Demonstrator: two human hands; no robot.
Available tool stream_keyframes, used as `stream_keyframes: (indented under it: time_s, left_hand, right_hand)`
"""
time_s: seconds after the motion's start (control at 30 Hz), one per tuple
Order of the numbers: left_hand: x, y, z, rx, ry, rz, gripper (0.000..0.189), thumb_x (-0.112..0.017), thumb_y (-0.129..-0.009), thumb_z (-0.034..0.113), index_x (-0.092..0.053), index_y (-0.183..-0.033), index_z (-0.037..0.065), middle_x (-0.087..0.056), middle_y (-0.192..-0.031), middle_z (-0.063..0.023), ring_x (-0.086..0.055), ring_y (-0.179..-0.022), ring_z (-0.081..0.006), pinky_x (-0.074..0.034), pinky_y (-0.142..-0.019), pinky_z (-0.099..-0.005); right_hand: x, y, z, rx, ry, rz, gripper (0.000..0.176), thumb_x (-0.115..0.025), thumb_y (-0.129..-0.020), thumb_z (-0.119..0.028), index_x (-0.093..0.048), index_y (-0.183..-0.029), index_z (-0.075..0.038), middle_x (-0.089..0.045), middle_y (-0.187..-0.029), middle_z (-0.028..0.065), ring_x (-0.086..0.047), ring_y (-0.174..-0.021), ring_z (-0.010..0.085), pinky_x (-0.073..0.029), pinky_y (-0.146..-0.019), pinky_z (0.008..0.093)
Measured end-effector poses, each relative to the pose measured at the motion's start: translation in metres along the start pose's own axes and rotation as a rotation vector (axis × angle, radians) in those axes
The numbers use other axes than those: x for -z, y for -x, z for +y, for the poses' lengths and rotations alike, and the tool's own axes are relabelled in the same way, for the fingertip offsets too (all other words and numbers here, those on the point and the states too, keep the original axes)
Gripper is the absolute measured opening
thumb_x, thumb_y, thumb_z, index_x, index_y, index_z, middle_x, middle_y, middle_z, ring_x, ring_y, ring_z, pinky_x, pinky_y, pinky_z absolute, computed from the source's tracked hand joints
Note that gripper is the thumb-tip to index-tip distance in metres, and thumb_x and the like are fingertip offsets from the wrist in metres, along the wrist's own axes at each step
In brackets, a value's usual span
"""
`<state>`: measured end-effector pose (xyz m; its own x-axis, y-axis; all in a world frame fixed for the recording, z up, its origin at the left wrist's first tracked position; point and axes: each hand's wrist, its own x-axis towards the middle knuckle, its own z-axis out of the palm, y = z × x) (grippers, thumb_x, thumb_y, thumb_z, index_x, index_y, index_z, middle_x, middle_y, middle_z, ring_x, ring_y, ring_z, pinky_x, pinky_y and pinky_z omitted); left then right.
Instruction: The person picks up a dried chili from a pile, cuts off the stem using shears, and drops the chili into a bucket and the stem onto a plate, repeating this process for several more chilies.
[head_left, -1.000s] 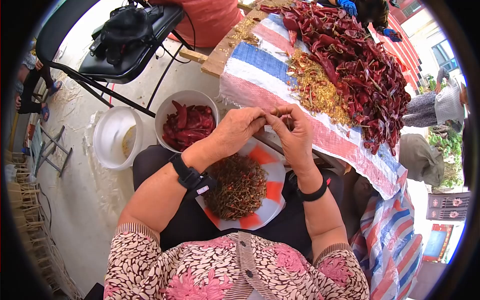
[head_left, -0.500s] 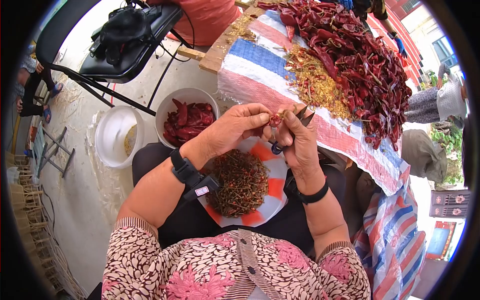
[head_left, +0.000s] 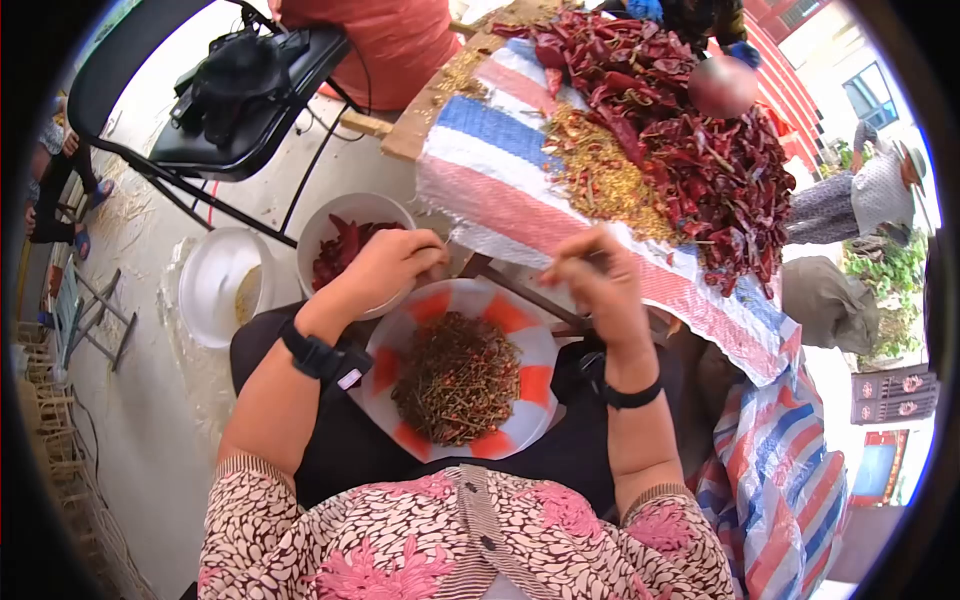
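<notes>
My left hand (head_left: 385, 268) is over the rim of a white bucket (head_left: 308, 235) of dried red chili peppers (head_left: 345, 245). Its fingers are curled and pressed together, and what is in them, if anything, is hidden. Beside the table edge, my right hand (head_left: 605, 285) is blurred, its fingers bent around dark scissors (head_left: 599, 262) that barely show. Between my knees lies a white-and-orange sheet or shallow basin (head_left: 535, 345) with a heap of chili stems (head_left: 460, 380) on it.
Chilies are piled (head_left: 640, 95) on a striped woven sheet (head_left: 480, 190) over the table, near yellow seeds (head_left: 610, 190). A second white tub (head_left: 205, 290) and a black folding chair (head_left: 210, 150) stand left. Gloved hands (head_left: 645, 10) work across the table.
My hands have moved apart. The left went left to the chili bucket; the right dropped slightly. The chili held between them no longer shows. A blurred round patch now appears by the pile.
</notes>
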<state>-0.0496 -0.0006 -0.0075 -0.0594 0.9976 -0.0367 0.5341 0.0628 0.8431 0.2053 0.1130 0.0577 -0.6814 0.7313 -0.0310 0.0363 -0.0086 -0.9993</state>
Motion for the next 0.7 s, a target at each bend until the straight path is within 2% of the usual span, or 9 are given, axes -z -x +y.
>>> stream_keyframes:
  time_s: [0.03, 0.07, 0.17, 0.23, 0.37, 0.43, 0.5, 0.6, 0.7]
  left_hand:
    - [0.001, -0.002, -0.012, -0.007, -0.147, 0.102, 0.014, -0.058, -0.088, 0.009, -0.064, -0.097, 0.001, -0.066, -0.084, -0.0106, -0.063, -0.081, -0.0269, -0.05, -0.075, -0.0329]
    - [0.004, -0.002, -0.022, -0.026, -0.27, 0.13, 0.017, -0.059, -0.086, 0.009, -0.064, -0.1, 0.002, -0.066, -0.087, -0.0119, -0.061, -0.085, -0.0293, -0.049, -0.078, -0.0347]
    - [0.004, 0.007, -0.031, -0.065, -0.537, 0.275, 0.027, -0.062, -0.08, 0.009, -0.063, -0.107, 0.004, -0.064, -0.098, -0.015, -0.058, -0.094, -0.0342, -0.046, -0.087, -0.0392]
    - [0.003, 0.013, -0.026, -0.096, -0.599, 0.424, 0.033, -0.064, -0.078, 0.01, -0.061, -0.111, 0.006, -0.062, -0.103, -0.0158, -0.056, -0.099, -0.0342, -0.044, -0.091, -0.041]
    - [0.003, 0.011, -0.021, 0.004, -0.465, 0.214, 0.035, -0.064, -0.079, 0.012, -0.06, -0.114, 0.007, -0.061, -0.104, -0.0173, -0.057, -0.097, -0.0372, -0.047, -0.087, -0.0428]
    - [-0.003, 0.01, -0.021, -0.049, -0.487, 0.196, 0.028, -0.061, -0.081, 0.013, -0.062, -0.108, 0.006, -0.062, -0.099, -0.0161, -0.06, -0.091, -0.0359, -0.05, -0.078, -0.0434]
    - [0.0, 0.0, -0.007, 0.094, -0.545, -0.034, 0.026, -0.059, -0.081, 0.012, -0.063, -0.106, 0.007, -0.062, -0.099, -0.0155, -0.061, -0.091, -0.0353, -0.05, -0.077, -0.0444]
    - [0.0, -0.005, 0.006, 0.054, -0.543, -0.123, 0.031, -0.058, -0.08, 0.01, -0.061, -0.112, 0.009, -0.062, -0.099, -0.0164, -0.061, -0.091, -0.0357, -0.05, -0.075, -0.045]
    - [-0.018, -0.008, -0.011, -0.131, -0.37, 0.037, 0.038, -0.058, -0.08, 0.008, -0.059, -0.118, 0.01, -0.061, -0.099, -0.0175, -0.061, -0.092, -0.0368, -0.05, -0.077, -0.0446]
  right_hand:
    - [-0.006, -0.003, 0.021, 0.157, 0.064, -0.157, 0.011, -0.066, -0.085, -0.01, -0.058, -0.092, -0.008, -0.066, -0.085, 0.0059, -0.062, -0.069, 0.0069, -0.047, -0.059, 0.0204]
    - [-0.006, 0.002, 0.004, -0.114, 0.22, -0.353, 0.016, -0.069, -0.083, -0.012, -0.06, -0.093, -0.005, -0.065, -0.087, 0.0066, -0.065, -0.079, 0.0128, -0.05, -0.071, 0.0264]
    - [-0.006, 0.005, 0.037, 0.166, 0.823, -0.526, 0.019, -0.069, -0.082, -0.012, -0.062, -0.097, -0.004, -0.064, -0.088, 0.0066, -0.063, -0.086, 0.0172, -0.049, -0.073, 0.0301]
    - [-0.007, 0.005, 0.019, 0.151, 0.811, -0.349, 0.019, -0.069, -0.082, -0.012, -0.063, -0.098, -0.004, -0.063, -0.089, 0.0076, -0.062, -0.088, 0.0196, -0.048, -0.075, 0.0317]
    - [0.004, -0.016, -0.024, 0.207, 0.746, 0.135, 0.017, -0.067, -0.084, -0.014, -0.066, -0.096, -0.003, -0.064, -0.088, 0.0115, -0.062, -0.082, 0.0222, -0.048, -0.075, 0.0329]
    - [0.025, -0.043, -0.044, 0.264, 1.038, 0.298, 0.019, -0.066, -0.085, -0.018, -0.067, -0.097, -0.004, -0.065, -0.088, 0.0128, -0.063, -0.084, 0.0244, -0.048, -0.076, 0.0345]
    - [0.05, -0.083, -0.049, 0.167, 1.235, 0.428, 0.023, -0.064, -0.087, -0.028, -0.065, -0.1, -0.009, -0.064, -0.097, 0.013, -0.063, -0.092, 0.0299, -0.048, -0.077, 0.0418]
    - [0.071, -0.136, -0.041, 0.1, 1.384, 0.592, 0.026, -0.063, -0.088, -0.032, -0.064, -0.108, -0.015, -0.061, -0.104, 0.0125, -0.062, -0.097, 0.0315, -0.049, -0.079, 0.0444]
    - [0.081, -0.18, -0.022, 0.08, 1.433, 0.636, 0.027, -0.063, -0.088, -0.033, -0.064, -0.11, -0.017, -0.061, -0.106, 0.0125, -0.062, -0.099, 0.0315, -0.05, -0.081, 0.0444]
